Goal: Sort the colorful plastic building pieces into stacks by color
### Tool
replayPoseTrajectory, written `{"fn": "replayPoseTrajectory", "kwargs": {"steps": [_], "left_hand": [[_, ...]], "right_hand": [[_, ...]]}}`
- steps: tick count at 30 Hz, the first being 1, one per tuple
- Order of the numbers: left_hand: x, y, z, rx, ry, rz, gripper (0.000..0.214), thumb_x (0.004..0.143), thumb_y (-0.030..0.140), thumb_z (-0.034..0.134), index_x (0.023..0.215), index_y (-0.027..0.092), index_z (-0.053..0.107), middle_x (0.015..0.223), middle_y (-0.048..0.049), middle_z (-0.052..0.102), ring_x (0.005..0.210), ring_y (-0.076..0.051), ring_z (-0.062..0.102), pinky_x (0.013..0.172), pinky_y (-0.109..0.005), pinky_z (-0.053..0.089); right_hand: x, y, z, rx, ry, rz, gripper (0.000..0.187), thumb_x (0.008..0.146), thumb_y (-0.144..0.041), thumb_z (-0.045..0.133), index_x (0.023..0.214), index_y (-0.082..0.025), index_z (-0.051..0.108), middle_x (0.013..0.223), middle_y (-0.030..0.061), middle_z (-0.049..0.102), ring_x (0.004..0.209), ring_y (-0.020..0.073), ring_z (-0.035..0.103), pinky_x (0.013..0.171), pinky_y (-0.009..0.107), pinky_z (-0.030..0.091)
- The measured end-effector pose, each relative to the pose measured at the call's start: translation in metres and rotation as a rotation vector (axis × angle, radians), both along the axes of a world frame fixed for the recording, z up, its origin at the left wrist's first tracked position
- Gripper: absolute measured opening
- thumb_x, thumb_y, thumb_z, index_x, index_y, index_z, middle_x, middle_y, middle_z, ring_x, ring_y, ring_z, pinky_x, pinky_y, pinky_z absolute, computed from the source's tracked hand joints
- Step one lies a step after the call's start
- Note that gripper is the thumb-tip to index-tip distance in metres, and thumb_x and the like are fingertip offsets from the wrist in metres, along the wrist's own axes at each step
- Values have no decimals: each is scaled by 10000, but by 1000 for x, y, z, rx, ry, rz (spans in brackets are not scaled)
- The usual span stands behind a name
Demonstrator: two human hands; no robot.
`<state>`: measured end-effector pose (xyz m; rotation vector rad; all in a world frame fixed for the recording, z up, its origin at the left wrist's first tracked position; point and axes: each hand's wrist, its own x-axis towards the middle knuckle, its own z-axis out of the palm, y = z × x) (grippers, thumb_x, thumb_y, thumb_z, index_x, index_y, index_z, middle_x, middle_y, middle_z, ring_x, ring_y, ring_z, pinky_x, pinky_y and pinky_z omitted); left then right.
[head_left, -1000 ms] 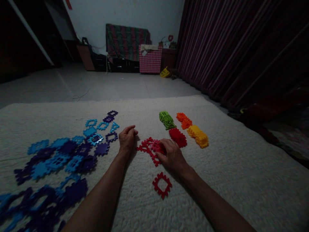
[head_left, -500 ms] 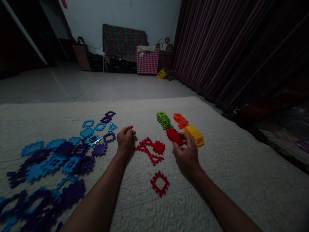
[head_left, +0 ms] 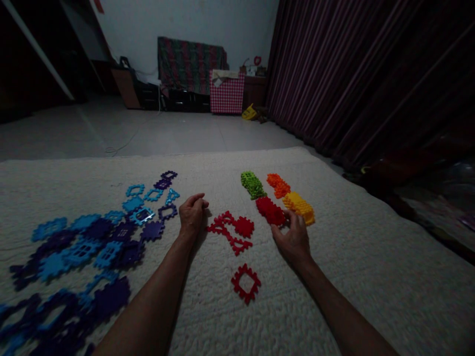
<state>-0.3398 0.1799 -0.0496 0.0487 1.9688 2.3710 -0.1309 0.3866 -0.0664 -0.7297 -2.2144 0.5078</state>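
My right hand (head_left: 294,238) rests on the white blanket (head_left: 352,257) with its fingertips against the near end of the red tile stack (head_left: 270,209); the fingers are curled, pinching the stack's near end. My left hand (head_left: 192,213) lies loosely curled in a fist on the blanket, empty, just left of a few loose red tiles (head_left: 233,229). A single red frame tile (head_left: 245,283) lies nearer to me, between my forearms. Beyond the red stack stand a green stack (head_left: 252,185), an orange stack (head_left: 278,185) and a yellow stack (head_left: 299,207).
Several blue and purple tiles (head_left: 89,242) are scattered over the blanket's left side. A dark striped curtain (head_left: 352,79) runs along the right. Across the bare floor, a checked box (head_left: 227,92) and furniture stand at the far wall.
My right hand left the loose red tiles, moved right to the red stack, and now has settled lower against its near end. The left hand has stayed put.
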Motion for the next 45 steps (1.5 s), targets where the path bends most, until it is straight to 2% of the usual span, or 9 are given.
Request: {"fn": "replayPoseTrajectory", "kwargs": {"steps": [10,12,15,18,28,34,38,41,45], "left_hand": [[0,0,-1,13,10,0,354,603,298,640,905,140,735,630,-10,663,571,-111,582,563,-227,439],[1,0,0,11,6,2,357,600,298,642,906,139,733,625,-9,661,563,-112,576,557,-230,438],[1,0,1,10,8,0,359,599,300,643,907,139,733,622,-9,658,555,-111,571,545,-227,434],[1,1,1,18,12,3,352,599,301,644,900,139,733,623,-13,657,560,-114,577,543,-226,437],[1,1,0,33,16,-16,364,600,308,651,907,130,731,628,-11,653,564,-110,569,541,-224,428],[0,2,-2,37,19,-8,358,608,310,651,907,132,732,628,-15,651,573,-115,575,547,-228,433],[0,1,-2,22,2,-13,358,609,305,646,913,136,732,637,-18,659,574,-115,576,552,-229,438],[1,1,-1,11,0,-9,364,608,309,641,917,137,732,637,-19,657,569,-116,573,541,-227,435],[2,1,1,9,-4,1,366,597,310,644,909,139,731,626,-14,649,559,-114,566,531,-224,427]], "right_hand": [[2,-7,7,119,12,32,520,749,-359,675,1210,-152,556,1177,172,573,1102,322,564,952,534,503],[2,-20,14,135,52,103,467,789,-317,645,1222,-167,553,1211,164,562,1159,309,542,971,516,502],[-3,-40,21,58,43,342,328,848,-235,565,1172,-196,586,1198,134,592,1128,254,581,916,437,548],[-12,-54,23,30,-31,493,320,830,-219,572,1146,-194,619,1233,136,610,1156,260,591,967,449,526],[-34,-65,33,76,-256,469,306,821,-264,627,1108,-157,631,1095,131,685,1015,277,605,949,450,488],[-20,-55,39,15,-259,672,495,726,-93,519,1203,-191,604,1259,106,637,1169,236,580,1008,402,475],[-13,-60,39,-1,-236,551,529,765,-205,589,1290,-157,555,1322,153,573,1217,268,557,1023,427,477],[-17,-69,36,26,-277,406,443,808,-350,636,1194,-135,605,1130,156,617,1088,297,591,964,462,502],[-24,-77,35,52,-342,356,302,821,-361,637,1053,-169,646,991,113,608,951,272,596,890,442,522]]}}
